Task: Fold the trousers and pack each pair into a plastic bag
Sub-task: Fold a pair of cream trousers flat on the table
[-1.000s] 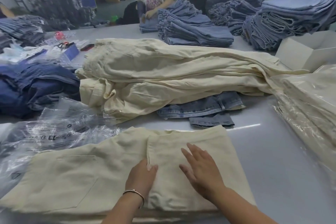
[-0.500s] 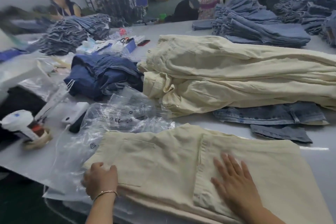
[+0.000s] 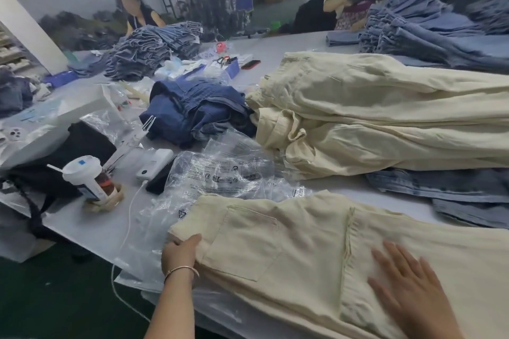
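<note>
Cream cotton, partly folded, is our landmark: the folded trousers (image 3: 316, 250) lie on the table (image 3: 91, 231) right in front of us, waist end to our left, the doubled-over leg panel to our right. Their long axis runs left to right across us, tilting slightly away on the left. They rest partly on the clear plastic bags (image 3: 220, 173), which spread out from under their far left corner and along their left edge.

Beyond the trousers, further from us, sits the heap of unfolded cream trousers (image 3: 385, 118), with denim under it.

Our left hand (image 3: 180, 253) is at the waist end of the trousers, fingers curled around the left edge of the cloth, gripping it. Our right hand (image 3: 407, 292) lies flat on the folded panel toward the right end, fingers straight and spread, pressing down and holding nothing.

We judge the next move turns on that axis: the left hand holds the end nearest the bags, so the waist end would either fold rightward over the pinned panel or lead into a bag from the left.
</note>
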A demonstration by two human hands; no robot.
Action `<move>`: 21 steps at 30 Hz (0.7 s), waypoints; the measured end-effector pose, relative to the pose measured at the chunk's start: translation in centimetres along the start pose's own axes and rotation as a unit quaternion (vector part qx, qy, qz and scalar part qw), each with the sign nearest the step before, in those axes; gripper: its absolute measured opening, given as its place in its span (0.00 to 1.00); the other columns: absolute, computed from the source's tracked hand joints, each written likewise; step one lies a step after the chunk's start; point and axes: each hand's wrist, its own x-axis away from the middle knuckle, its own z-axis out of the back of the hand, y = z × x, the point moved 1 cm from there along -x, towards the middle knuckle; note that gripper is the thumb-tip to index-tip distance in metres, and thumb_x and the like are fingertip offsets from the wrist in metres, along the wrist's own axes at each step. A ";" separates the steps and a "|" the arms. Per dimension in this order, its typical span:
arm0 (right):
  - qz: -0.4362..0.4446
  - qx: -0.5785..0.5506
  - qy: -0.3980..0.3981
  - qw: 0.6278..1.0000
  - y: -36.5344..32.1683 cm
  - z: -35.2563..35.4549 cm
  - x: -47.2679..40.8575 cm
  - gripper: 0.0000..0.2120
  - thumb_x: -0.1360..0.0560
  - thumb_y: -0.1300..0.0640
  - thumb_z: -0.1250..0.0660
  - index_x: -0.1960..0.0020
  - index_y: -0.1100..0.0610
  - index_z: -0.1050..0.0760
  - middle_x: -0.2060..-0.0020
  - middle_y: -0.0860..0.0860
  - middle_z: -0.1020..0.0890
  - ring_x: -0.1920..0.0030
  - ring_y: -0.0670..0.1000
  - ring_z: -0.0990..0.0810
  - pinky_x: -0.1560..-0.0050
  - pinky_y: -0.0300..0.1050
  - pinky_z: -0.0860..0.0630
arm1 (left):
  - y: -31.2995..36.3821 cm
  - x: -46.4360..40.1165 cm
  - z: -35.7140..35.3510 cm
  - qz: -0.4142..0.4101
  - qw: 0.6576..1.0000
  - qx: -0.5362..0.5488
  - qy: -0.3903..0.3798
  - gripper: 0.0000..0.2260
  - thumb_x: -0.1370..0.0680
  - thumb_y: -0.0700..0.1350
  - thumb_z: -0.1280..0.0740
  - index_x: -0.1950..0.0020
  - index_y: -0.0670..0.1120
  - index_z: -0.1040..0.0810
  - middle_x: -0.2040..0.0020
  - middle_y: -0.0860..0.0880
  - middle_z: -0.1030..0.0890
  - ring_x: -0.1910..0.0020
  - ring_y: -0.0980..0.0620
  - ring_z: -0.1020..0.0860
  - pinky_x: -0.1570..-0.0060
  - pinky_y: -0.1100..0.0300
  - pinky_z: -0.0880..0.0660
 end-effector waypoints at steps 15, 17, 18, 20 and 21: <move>-0.013 -0.869 -0.153 0.470 9.6 11.9 0.4 0.33 0.27 0.31 0.42 0.32 0.53 0.29 0.36 0.62 0.23 0.35 0.64 0.26 0.40 0.67 0.28 | 7.8 32.2 -13.8 -0.498 0.803 0.020 -0.327 0.10 0.24 0.42 0.31 0.58 0.44 0.32 0.64 0.52 0.29 0.66 0.59 0.31 0.62 0.63 0.31; -0.027 -0.859 -0.155 0.488 12.8 12.8 1.1 0.32 0.25 0.35 0.39 0.32 0.58 0.27 0.39 0.64 0.22 0.39 0.65 0.23 0.44 0.62 0.24 | 4.7 35.7 -16.3 -0.504 0.684 -0.130 -0.510 0.17 0.26 0.50 0.28 0.46 0.43 0.30 0.53 0.52 0.28 0.54 0.57 0.29 0.49 0.64 0.30; -0.057 -0.825 -0.148 0.543 14.1 12.3 1.4 0.27 0.24 0.42 0.34 0.35 0.61 0.26 0.43 0.64 0.20 0.44 0.64 0.20 0.49 0.57 0.21 | 3.1 36.4 -17.5 -0.488 0.625 -0.222 -0.568 0.24 0.28 0.54 0.27 0.38 0.45 0.31 0.47 0.54 0.29 0.47 0.59 0.30 0.43 0.70 0.34; -0.142 -0.717 -0.089 0.676 16.1 10.4 2.2 0.16 0.26 0.61 0.30 0.40 0.64 0.24 0.53 0.62 0.16 0.54 0.62 0.16 0.59 0.52 0.19 | 0.6 36.4 -19.4 -0.490 0.577 -0.297 -0.583 0.26 0.28 0.57 0.28 0.35 0.47 0.29 0.40 0.53 0.28 0.40 0.59 0.30 0.38 0.71 0.37; -0.173 -0.672 -0.060 0.718 16.9 9.6 2.4 0.15 0.28 0.68 0.31 0.42 0.64 0.23 0.57 0.61 0.15 0.57 0.61 0.16 0.60 0.52 0.19 | 0.0 35.9 -20.1 -0.502 0.588 -0.297 -0.559 0.23 0.27 0.56 0.29 0.37 0.47 0.27 0.39 0.52 0.26 0.38 0.56 0.29 0.36 0.68 0.36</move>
